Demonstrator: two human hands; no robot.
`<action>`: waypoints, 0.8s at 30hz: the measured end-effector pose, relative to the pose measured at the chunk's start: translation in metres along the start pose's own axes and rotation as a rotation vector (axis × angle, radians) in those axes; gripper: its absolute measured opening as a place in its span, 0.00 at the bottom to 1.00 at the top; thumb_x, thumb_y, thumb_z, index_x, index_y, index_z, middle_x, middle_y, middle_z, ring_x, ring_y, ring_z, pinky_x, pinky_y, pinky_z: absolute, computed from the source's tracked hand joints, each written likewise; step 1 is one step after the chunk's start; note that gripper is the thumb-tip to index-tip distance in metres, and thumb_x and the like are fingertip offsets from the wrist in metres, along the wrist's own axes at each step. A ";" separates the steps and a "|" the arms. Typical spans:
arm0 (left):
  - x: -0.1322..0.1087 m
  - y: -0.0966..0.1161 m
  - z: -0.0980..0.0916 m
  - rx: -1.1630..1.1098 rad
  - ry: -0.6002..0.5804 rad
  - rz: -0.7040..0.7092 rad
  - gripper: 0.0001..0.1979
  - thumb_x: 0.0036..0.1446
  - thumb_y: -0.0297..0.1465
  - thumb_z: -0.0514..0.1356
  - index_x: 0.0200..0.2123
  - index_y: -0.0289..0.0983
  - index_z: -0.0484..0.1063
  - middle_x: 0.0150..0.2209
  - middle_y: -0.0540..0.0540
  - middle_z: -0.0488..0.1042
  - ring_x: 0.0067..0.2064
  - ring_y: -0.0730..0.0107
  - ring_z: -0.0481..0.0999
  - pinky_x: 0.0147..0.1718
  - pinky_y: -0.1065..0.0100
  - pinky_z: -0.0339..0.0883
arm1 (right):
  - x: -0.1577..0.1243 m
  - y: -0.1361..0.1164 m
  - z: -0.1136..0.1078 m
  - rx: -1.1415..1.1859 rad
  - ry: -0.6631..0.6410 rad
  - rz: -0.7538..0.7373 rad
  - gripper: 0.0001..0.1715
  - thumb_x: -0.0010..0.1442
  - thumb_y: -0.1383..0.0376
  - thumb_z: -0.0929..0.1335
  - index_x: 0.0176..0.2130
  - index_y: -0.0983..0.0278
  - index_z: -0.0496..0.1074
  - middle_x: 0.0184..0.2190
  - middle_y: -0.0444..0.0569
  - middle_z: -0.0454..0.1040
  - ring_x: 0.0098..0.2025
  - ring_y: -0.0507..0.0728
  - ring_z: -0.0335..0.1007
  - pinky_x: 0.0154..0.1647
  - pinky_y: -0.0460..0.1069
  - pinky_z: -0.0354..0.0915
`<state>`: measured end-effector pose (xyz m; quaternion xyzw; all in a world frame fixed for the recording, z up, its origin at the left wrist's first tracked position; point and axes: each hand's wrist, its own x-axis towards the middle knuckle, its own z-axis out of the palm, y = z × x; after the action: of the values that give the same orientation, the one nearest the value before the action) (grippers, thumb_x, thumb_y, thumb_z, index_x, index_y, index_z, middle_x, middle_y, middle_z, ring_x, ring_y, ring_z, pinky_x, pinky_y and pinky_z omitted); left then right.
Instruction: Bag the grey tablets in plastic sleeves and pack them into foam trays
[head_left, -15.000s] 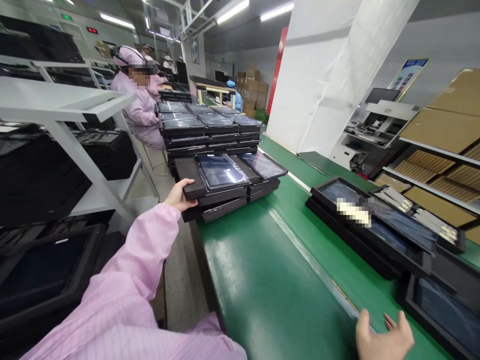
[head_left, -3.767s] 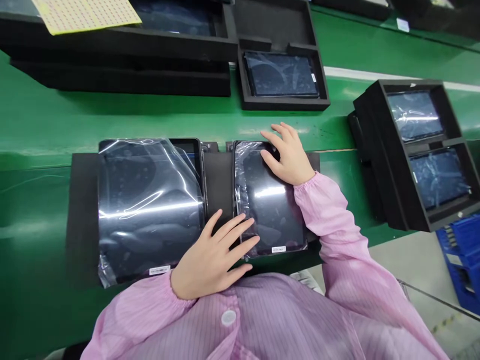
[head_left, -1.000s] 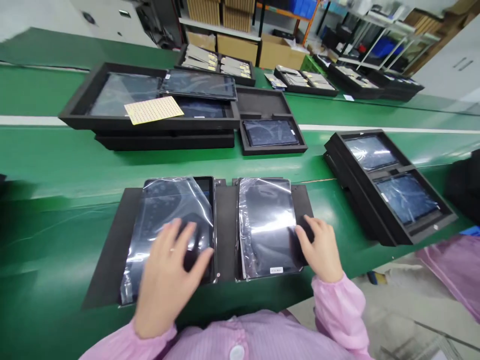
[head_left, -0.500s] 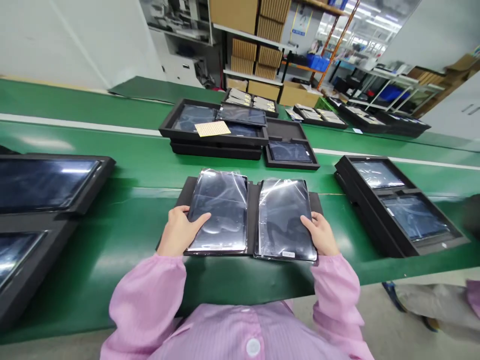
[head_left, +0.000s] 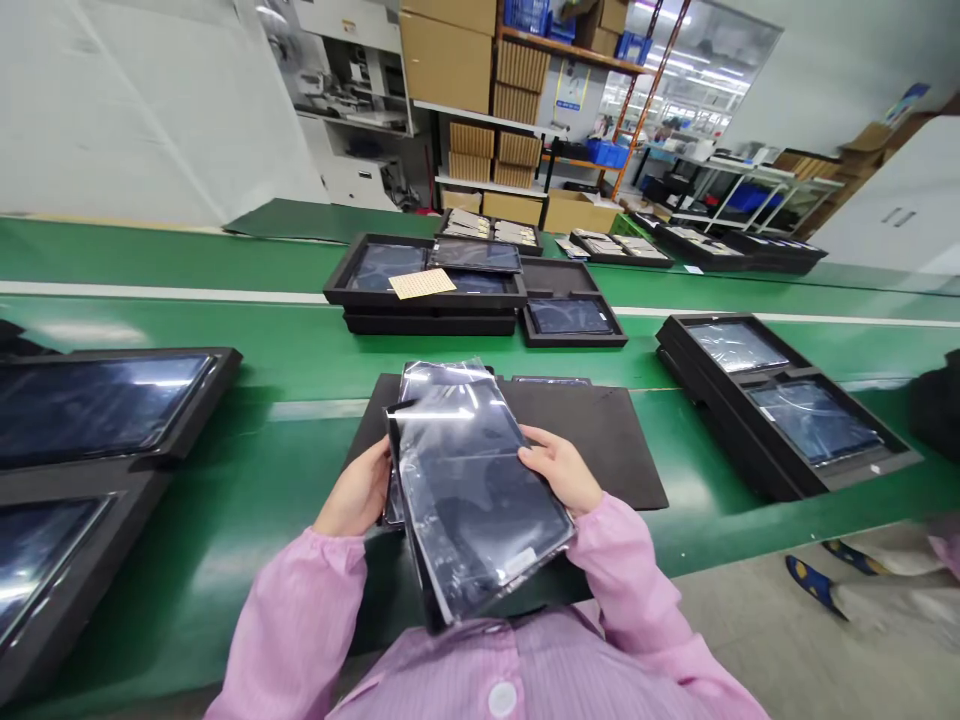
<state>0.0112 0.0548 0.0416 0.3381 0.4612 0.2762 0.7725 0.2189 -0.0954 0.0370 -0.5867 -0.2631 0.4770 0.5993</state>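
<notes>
My right hand [head_left: 562, 468] is closed on the right edge of a dark, glossy screen panel [head_left: 480, 490] in clear plastic film. This panel is tilted, with its near end by my shirt and a white label at its lower right corner. It overlaps another film-wrapped screen panel [head_left: 435, 372], which shows only at its top and left edge. At the left edges of both panels, my left hand [head_left: 360, 490] has its fingers partly hidden, gripping there. A flat black board [head_left: 592, 440] lies beneath on the green bench.
Black trays with screens stand at the left [head_left: 142, 462] and right [head_left: 757, 500]. Ahead is a stacked tray [head_left: 435, 322] bearing a yellow sticker sheet [head_left: 421, 284], beside a smaller tray [head_left: 577, 340]. Someone's legs and slippers [head_left: 816, 588] show at the lower right.
The right-hand panel has been lifted from the board and moved left over the other panel, turning at an angle. The board's right half is now exposed. My right hand moved left with the panel.
</notes>
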 end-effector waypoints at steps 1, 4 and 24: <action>-0.003 0.001 0.002 -0.011 -0.009 -0.032 0.15 0.63 0.35 0.59 0.47 0.31 0.78 0.34 0.40 0.85 0.37 0.55 0.86 0.35 0.60 0.81 | 0.008 0.004 0.008 -0.008 0.015 -0.007 0.41 0.42 0.47 0.80 0.50 0.66 0.77 0.25 0.47 0.81 0.27 0.58 0.79 0.31 0.52 0.74; -0.010 0.000 0.010 0.010 -0.042 -0.075 0.20 0.65 0.42 0.57 0.47 0.31 0.78 0.36 0.38 0.85 0.38 0.52 0.86 0.37 0.57 0.81 | 0.030 0.011 0.025 -0.071 0.096 -0.037 0.35 0.50 0.49 0.76 0.51 0.64 0.74 0.23 0.44 0.79 0.27 0.57 0.78 0.32 0.52 0.74; 0.003 0.008 0.029 0.374 0.053 0.589 0.27 0.27 0.55 0.69 0.21 0.43 0.64 0.22 0.47 0.73 0.30 0.57 0.74 0.33 0.57 0.72 | 0.032 -0.042 0.019 -0.322 0.158 -0.455 0.20 0.39 0.46 0.77 0.21 0.57 0.75 0.22 0.50 0.79 0.33 0.68 0.80 0.40 0.62 0.76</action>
<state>0.0379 0.0539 0.0567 0.5851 0.4061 0.4067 0.5721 0.2259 -0.0526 0.0729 -0.6354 -0.4128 0.2350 0.6087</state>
